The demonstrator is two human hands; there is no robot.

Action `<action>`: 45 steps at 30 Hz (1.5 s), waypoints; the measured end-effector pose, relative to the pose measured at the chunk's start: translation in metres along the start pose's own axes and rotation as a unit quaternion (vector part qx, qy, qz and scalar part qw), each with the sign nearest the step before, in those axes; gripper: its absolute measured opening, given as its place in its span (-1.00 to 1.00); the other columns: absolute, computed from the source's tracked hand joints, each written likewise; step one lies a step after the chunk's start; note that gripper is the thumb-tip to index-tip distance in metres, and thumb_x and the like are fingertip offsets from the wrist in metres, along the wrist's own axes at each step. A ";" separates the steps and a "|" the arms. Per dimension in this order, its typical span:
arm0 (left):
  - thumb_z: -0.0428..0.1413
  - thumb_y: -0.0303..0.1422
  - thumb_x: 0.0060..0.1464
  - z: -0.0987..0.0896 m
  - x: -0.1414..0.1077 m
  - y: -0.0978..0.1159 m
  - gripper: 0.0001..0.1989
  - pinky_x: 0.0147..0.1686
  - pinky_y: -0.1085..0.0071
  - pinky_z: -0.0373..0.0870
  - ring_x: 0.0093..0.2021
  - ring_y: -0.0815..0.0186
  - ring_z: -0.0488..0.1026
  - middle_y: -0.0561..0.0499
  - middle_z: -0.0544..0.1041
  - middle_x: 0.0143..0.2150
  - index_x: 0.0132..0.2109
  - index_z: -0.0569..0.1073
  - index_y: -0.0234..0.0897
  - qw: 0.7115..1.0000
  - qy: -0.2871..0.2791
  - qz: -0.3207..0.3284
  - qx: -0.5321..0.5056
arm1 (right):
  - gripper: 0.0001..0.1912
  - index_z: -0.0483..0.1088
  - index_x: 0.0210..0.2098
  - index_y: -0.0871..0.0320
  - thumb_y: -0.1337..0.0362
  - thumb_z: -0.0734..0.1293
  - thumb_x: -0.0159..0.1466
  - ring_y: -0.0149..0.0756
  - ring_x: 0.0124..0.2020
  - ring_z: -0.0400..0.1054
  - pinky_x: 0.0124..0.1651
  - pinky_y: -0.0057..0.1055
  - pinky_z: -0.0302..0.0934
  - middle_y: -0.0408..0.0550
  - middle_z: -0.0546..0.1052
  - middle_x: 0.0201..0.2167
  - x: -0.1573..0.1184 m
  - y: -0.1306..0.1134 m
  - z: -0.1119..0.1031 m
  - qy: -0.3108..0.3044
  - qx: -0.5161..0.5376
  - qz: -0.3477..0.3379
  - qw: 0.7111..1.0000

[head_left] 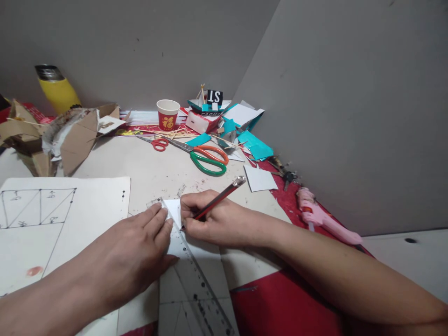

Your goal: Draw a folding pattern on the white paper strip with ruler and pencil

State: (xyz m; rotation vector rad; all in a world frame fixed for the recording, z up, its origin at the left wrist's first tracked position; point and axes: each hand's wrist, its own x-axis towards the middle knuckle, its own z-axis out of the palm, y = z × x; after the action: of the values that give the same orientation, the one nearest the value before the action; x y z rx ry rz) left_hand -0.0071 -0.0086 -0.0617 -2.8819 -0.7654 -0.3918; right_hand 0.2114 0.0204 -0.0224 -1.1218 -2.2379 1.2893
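Fingers stretched out, my left hand (145, 242) presses flat on a clear ruler (196, 268). The ruler lies aslant over a piece of white card (213, 261) with pencil lines near its lower end. My right hand (210, 217) is closed around a dark red and black pencil (224, 195). The pencil's tip meets the card along the ruler's edge, close to my left fingertips. To the left lies a large white sheet (98, 200) with a drawn, divided rectangle and small handwritten marks.
Beyond my hands lie scissors with orange and green handles (210, 158), small red scissors (160, 143) and a red paper cup (168, 115). Cardboard pieces (79, 140) and a yellow bottle (59, 91) stand back left. Blue card scraps (255, 143) and a pink glue gun (325, 217) lie right.
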 end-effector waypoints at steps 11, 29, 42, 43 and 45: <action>-0.01 -0.35 0.28 -0.001 0.001 0.000 -0.62 0.00 -0.03 0.58 0.09 -0.21 0.55 -0.49 0.59 0.02 0.03 0.50 -0.62 1.000 0.004 0.000 -0.011 | -0.82 0.19 -0.54 0.12 0.49 0.25 0.08 -0.44 -0.49 0.08 -0.42 -0.45 0.03 -0.27 0.24 -0.57 0.000 0.001 -0.001 0.019 0.018 0.011 1.000; -0.02 -0.33 0.21 -0.005 0.001 0.007 -0.60 -0.27 0.06 0.67 -0.19 -0.15 0.65 -0.44 0.66 -0.19 -0.15 0.59 -0.61 0.994 0.035 0.031 0.096 | -0.91 0.41 -0.38 0.17 0.37 0.35 0.06 -0.44 -0.57 0.26 -0.51 -0.48 0.15 -0.21 0.43 -0.58 0.008 0.015 0.004 0.099 0.233 0.085 0.964; 0.14 -0.31 0.10 -0.005 0.002 0.008 -0.65 -0.26 0.10 0.66 -0.20 -0.11 0.65 -0.39 0.67 -0.19 -0.15 0.60 -0.59 0.995 0.025 0.014 0.091 | -0.94 0.29 -0.54 0.15 0.41 0.27 0.02 -0.46 -0.53 0.16 -0.47 -0.49 0.05 -0.24 0.34 -0.59 0.003 0.015 0.005 0.048 0.119 0.048 0.991; 0.15 -0.31 0.08 -0.006 0.002 0.008 -0.65 -0.27 0.10 0.66 -0.20 -0.11 0.65 -0.38 0.67 -0.20 -0.15 0.60 -0.58 0.995 0.024 0.009 0.091 | -0.94 0.29 -0.54 0.15 0.41 0.26 0.02 -0.46 -0.53 0.17 -0.47 -0.48 0.05 -0.24 0.34 -0.59 0.003 0.016 0.005 0.050 0.116 0.047 0.991; 0.16 -0.31 0.07 -0.007 0.003 0.009 -0.67 -0.28 0.12 0.66 -0.22 -0.09 0.65 -0.36 0.67 -0.22 -0.17 0.60 -0.56 0.995 0.029 0.009 0.091 | -0.95 0.29 -0.54 0.15 0.40 0.26 0.02 -0.45 -0.53 0.18 -0.47 -0.48 0.06 -0.23 0.34 -0.58 0.003 0.016 0.005 0.049 0.117 0.042 0.991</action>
State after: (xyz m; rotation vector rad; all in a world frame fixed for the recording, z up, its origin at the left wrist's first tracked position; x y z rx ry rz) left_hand -0.0016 -0.0161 -0.0547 -2.6941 -0.7246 -0.3802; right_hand 0.2137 0.0247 -0.0384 -1.1738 -1.9294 1.4540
